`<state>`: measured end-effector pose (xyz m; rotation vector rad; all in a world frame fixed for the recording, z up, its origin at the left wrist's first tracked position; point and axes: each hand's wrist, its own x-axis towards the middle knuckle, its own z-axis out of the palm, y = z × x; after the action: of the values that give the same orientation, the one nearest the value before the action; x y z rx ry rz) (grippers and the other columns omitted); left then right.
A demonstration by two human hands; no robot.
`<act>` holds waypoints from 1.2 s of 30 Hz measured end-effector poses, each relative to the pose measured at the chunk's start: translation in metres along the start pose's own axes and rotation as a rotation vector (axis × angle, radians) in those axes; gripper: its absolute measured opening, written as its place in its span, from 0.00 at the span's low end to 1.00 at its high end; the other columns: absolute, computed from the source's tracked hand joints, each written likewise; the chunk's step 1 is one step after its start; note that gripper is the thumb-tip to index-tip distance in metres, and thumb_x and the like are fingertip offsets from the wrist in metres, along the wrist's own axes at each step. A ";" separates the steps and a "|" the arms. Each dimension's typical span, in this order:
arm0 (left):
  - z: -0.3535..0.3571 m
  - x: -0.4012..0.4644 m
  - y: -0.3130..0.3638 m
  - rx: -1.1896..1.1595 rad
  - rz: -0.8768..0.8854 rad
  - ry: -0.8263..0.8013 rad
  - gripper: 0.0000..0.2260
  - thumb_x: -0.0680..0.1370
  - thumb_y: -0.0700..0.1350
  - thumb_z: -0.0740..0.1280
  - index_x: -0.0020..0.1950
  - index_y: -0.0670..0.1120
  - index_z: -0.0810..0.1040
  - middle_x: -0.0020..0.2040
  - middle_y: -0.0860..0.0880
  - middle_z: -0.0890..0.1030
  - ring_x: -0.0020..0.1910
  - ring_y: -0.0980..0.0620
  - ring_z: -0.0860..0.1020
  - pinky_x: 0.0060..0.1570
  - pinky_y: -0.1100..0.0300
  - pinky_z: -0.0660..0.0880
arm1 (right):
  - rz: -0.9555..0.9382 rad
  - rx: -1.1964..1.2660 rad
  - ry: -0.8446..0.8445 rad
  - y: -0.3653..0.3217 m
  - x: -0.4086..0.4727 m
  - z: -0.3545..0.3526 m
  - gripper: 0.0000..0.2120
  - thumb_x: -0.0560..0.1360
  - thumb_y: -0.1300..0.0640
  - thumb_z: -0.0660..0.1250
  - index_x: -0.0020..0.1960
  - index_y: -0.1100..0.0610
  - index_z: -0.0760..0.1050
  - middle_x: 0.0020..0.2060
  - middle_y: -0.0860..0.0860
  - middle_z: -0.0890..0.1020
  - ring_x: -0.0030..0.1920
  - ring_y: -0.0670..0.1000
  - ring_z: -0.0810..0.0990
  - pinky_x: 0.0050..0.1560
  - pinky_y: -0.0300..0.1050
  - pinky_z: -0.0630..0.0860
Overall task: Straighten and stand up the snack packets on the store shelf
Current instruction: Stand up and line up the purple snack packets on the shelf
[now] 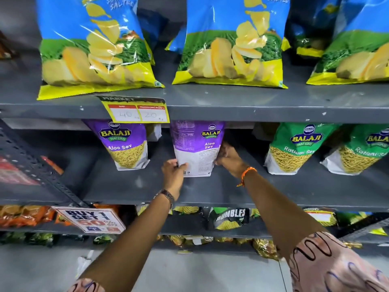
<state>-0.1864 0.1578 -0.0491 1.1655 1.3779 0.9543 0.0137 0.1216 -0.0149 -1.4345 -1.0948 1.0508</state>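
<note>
Your left hand (173,172) pinches the lower left corner of the purple packet (196,147); your right hand (228,155) curls closed around its right edge. The packet stands mid-shelf (273,186), back panel facing out, apparently held two-handed for turning.

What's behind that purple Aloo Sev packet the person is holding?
Behind the held purple packet only dark shelf space shows, beside the right hand. The left hand pinches its lower corner. Whether more packets stand directly behind is hidden by the packet itself.
</note>
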 end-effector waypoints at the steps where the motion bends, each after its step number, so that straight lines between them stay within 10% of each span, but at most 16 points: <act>1: 0.007 -0.010 0.004 -0.070 -0.013 -0.020 0.14 0.64 0.58 0.71 0.38 0.53 0.69 0.44 0.47 0.70 0.45 0.48 0.71 0.47 0.50 0.71 | 0.014 -0.051 -0.034 0.003 -0.002 0.003 0.26 0.63 0.72 0.68 0.59 0.59 0.74 0.49 0.53 0.83 0.47 0.46 0.82 0.41 0.42 0.78; 4: 0.023 -0.001 0.000 -0.242 -0.025 -0.043 0.17 0.66 0.67 0.64 0.35 0.53 0.72 0.40 0.46 0.71 0.42 0.50 0.70 0.41 0.51 0.67 | 0.006 -0.115 0.017 0.011 -0.009 0.015 0.21 0.69 0.73 0.63 0.61 0.59 0.73 0.52 0.51 0.82 0.47 0.39 0.81 0.48 0.39 0.76; 7: 0.020 0.003 0.029 -0.389 -0.122 -0.107 0.28 0.71 0.70 0.61 0.60 0.52 0.78 0.59 0.49 0.80 0.58 0.50 0.78 0.62 0.53 0.74 | -0.026 -0.088 0.069 0.026 -0.030 0.039 0.26 0.66 0.71 0.59 0.61 0.52 0.70 0.56 0.51 0.79 0.56 0.48 0.80 0.58 0.42 0.76; 10: 0.015 0.001 0.056 -0.427 -0.158 -0.288 0.26 0.81 0.60 0.52 0.68 0.43 0.74 0.53 0.52 0.83 0.51 0.55 0.79 0.49 0.64 0.77 | 0.005 -0.097 0.050 0.040 -0.038 0.045 0.29 0.69 0.77 0.57 0.60 0.48 0.69 0.53 0.49 0.75 0.51 0.50 0.77 0.50 0.42 0.74; 13: 0.010 -0.007 0.062 -0.395 -0.164 -0.116 0.27 0.82 0.58 0.51 0.73 0.43 0.67 0.72 0.46 0.71 0.70 0.47 0.70 0.66 0.57 0.65 | 0.134 0.055 0.139 0.030 -0.017 0.027 0.22 0.74 0.76 0.57 0.63 0.58 0.71 0.47 0.48 0.74 0.43 0.45 0.73 0.42 0.34 0.74; 16: 0.019 -0.038 0.041 -0.199 -0.088 0.147 0.27 0.78 0.60 0.57 0.70 0.43 0.70 0.71 0.41 0.68 0.72 0.43 0.66 0.63 0.55 0.61 | 0.180 0.114 0.205 0.009 0.009 0.011 0.27 0.73 0.80 0.53 0.68 0.63 0.68 0.55 0.54 0.75 0.45 0.44 0.75 0.40 0.34 0.73; 19: 0.042 -0.078 0.025 -0.236 -0.087 0.037 0.36 0.67 0.65 0.57 0.70 0.46 0.68 0.70 0.44 0.67 0.71 0.46 0.66 0.63 0.58 0.60 | 0.105 -0.037 0.042 -0.006 0.020 0.012 0.34 0.69 0.81 0.51 0.72 0.63 0.65 0.68 0.57 0.74 0.65 0.53 0.74 0.52 0.38 0.72; 24: 0.069 -0.084 0.022 -0.376 -0.128 -0.060 0.48 0.65 0.74 0.53 0.79 0.50 0.53 0.80 0.55 0.51 0.79 0.56 0.52 0.78 0.52 0.47 | 0.113 -0.004 -0.172 -0.004 0.012 0.026 0.35 0.66 0.84 0.54 0.68 0.60 0.67 0.60 0.54 0.79 0.65 0.55 0.77 0.63 0.47 0.76; 28: 0.052 -0.044 0.022 -0.431 -0.083 -0.006 0.37 0.76 0.69 0.52 0.78 0.49 0.58 0.79 0.50 0.60 0.77 0.52 0.60 0.75 0.58 0.57 | 0.051 0.113 -0.088 0.008 -0.023 0.038 0.30 0.66 0.79 0.55 0.61 0.55 0.69 0.54 0.43 0.79 0.53 0.36 0.80 0.52 0.33 0.77; 32: 0.022 -0.003 0.029 -0.449 -0.016 -0.129 0.33 0.75 0.63 0.61 0.75 0.45 0.65 0.69 0.49 0.75 0.67 0.51 0.74 0.64 0.62 0.73 | 0.137 0.151 0.070 0.016 -0.012 0.020 0.22 0.68 0.78 0.64 0.53 0.55 0.72 0.45 0.53 0.80 0.41 0.47 0.77 0.32 0.33 0.76; 36: -0.001 0.019 0.023 0.028 0.139 -0.247 0.38 0.65 0.37 0.78 0.69 0.45 0.63 0.57 0.55 0.76 0.56 0.56 0.77 0.52 0.71 0.74 | 0.079 0.040 0.011 0.016 0.018 -0.007 0.38 0.56 0.71 0.80 0.62 0.58 0.68 0.55 0.53 0.82 0.57 0.53 0.80 0.52 0.50 0.81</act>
<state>-0.1837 0.1807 -0.0311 1.3651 1.1278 0.8574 0.0256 0.1369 -0.0311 -1.4597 -1.0106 1.1131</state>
